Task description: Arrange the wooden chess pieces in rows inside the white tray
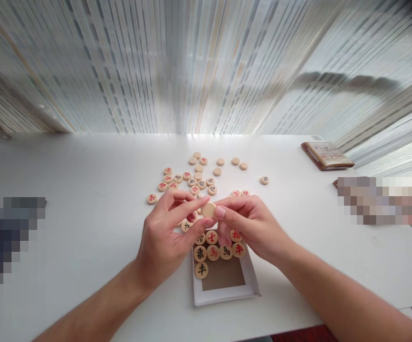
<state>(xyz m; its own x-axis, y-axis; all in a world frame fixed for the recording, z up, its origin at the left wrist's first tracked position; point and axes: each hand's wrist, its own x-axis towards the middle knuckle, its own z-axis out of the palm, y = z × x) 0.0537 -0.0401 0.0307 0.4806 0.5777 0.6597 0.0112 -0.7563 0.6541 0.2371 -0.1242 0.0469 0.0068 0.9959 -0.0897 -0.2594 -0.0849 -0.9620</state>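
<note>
A round wooden Chinese chess piece (209, 210), its blank side toward me, is held between my left hand (172, 228) and my right hand (253, 221). The thumb and fingers of each hand pinch its edges, above the far end of a shallow white box (223, 298). Inside the box, rows of pieces lie with characters up, among them a red horse piece (213, 252) and a black chariot piece (201, 270). The brown bottom of the box shows in its near part. My hands hide some of the pieces at the far end.
Many loose chess pieces (192, 182) lie scattered beyond my hands on the white table (95, 190), some blank side up. One lone piece (264, 180) sits to the right. A brown box (327, 155) lies at the far right. A striped curtain (177, 66) hangs behind the table.
</note>
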